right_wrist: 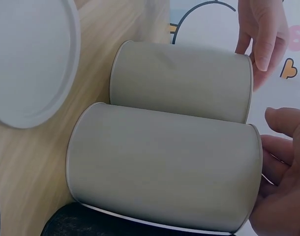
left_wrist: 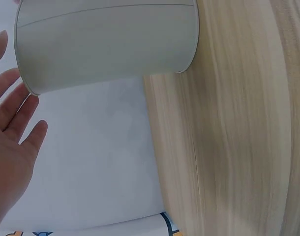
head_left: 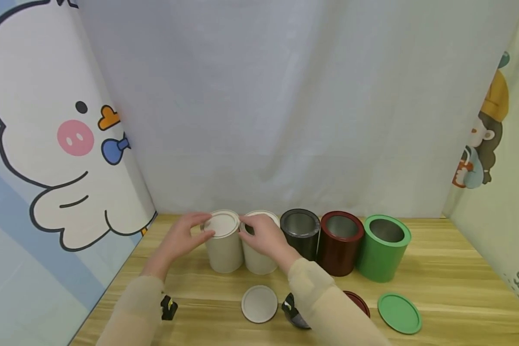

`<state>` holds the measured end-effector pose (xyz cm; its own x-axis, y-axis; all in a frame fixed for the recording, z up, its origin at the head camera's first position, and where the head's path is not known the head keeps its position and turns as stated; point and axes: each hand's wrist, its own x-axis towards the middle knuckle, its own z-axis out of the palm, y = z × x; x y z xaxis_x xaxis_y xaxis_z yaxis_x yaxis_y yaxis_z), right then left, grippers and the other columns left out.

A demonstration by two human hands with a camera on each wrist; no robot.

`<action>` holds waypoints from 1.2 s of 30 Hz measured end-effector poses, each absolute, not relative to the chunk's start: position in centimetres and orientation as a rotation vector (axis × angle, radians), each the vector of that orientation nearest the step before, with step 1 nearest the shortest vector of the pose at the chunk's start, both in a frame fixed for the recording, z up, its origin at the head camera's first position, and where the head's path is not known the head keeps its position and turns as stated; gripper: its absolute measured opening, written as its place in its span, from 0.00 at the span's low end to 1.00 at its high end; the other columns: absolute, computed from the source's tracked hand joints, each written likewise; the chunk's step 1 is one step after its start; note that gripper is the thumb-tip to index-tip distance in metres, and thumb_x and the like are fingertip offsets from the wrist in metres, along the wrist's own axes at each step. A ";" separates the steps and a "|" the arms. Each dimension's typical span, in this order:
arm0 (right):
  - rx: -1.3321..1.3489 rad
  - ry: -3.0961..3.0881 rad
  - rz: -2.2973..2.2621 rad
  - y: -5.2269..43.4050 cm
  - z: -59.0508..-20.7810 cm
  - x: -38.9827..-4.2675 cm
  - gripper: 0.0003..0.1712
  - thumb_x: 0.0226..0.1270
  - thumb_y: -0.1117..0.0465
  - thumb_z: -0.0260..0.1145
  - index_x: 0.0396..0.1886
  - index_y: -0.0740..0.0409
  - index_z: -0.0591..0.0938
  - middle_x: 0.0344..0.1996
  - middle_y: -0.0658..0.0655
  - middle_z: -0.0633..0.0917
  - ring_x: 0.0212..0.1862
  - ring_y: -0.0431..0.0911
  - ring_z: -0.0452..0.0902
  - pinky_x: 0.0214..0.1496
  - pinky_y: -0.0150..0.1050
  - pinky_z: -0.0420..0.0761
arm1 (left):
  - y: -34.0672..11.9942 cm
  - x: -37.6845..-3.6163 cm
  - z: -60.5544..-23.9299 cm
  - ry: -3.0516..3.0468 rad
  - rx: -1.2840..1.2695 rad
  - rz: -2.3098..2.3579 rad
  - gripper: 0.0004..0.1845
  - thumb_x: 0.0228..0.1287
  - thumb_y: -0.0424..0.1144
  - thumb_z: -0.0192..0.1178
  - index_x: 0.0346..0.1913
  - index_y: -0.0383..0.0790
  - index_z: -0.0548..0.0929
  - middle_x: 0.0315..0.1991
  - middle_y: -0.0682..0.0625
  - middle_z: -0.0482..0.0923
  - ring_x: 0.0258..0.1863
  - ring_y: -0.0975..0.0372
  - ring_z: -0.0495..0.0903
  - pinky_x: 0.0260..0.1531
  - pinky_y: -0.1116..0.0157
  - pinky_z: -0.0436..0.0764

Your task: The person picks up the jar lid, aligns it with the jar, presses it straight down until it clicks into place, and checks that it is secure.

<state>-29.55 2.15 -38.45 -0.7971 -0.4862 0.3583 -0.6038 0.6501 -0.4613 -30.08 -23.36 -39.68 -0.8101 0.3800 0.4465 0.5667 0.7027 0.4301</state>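
At the left end of the row, a white can (head_left: 226, 253) stands upright with a white lid (head_left: 221, 225) lying on its top. My left hand (head_left: 182, 238) is at the lid's left edge, fingers extended along the far rim and thumb at the near side. In the left wrist view the fingers of that hand (left_wrist: 15, 118) are straight and spread beside the can's rim (left_wrist: 29, 86). Over the second white can (head_left: 259, 259), whose dark opening partly shows, my right hand (head_left: 264, 234) reaches with its fingertips at the lid's right edge. The right wrist view shows that hand's thumb (right_wrist: 283, 120) held apart.
Uncovered black (head_left: 300, 235), dark red (head_left: 340, 250) and green (head_left: 382, 254) cans continue the row rightward. Loose lids lie in front: white (head_left: 259, 304), black (head_left: 300, 321), red (head_left: 358, 302) and green (head_left: 399, 313). The right sleeve partly covers the black and red lids. A curtain (head_left: 285, 120) hangs behind.
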 end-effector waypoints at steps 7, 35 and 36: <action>0.902 -2.632 0.842 3.2 -38.9 -28.5 0.26 0.69 0.58 0.68 0.64 0.61 0.78 0.57 0.59 0.82 0.58 0.53 0.78 0.58 0.47 0.78 | -22.8 -29.0 -39.8 -2.557 -0.721 -0.791 0.28 0.59 0.41 0.71 0.59 0.31 0.80 0.58 0.34 0.77 0.59 0.40 0.73 0.61 0.40 0.69; 1.007 -2.398 0.807 7.0 -40.5 -23.7 0.33 0.61 0.57 0.74 0.65 0.61 0.77 0.61 0.58 0.79 0.66 0.57 0.69 0.67 0.52 0.70 | -20.0 -24.2 -40.4 -2.479 -0.898 -0.727 0.36 0.52 0.46 0.75 0.63 0.34 0.76 0.60 0.40 0.76 0.60 0.44 0.73 0.59 0.45 0.72; 1.013 -2.393 0.812 7.1 -40.5 -23.5 0.34 0.61 0.57 0.74 0.66 0.62 0.77 0.62 0.58 0.79 0.66 0.58 0.69 0.67 0.52 0.70 | -20.0 -24.1 -40.5 -2.474 -0.902 -0.726 0.37 0.52 0.46 0.74 0.64 0.34 0.76 0.60 0.40 0.76 0.60 0.45 0.73 0.59 0.45 0.73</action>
<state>-23.54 7.11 -40.55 -0.6485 -0.5043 0.5702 -0.7471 0.5651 -0.3499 -24.06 -19.99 -40.48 -0.7083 0.4671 0.5292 0.6791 0.6556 0.3302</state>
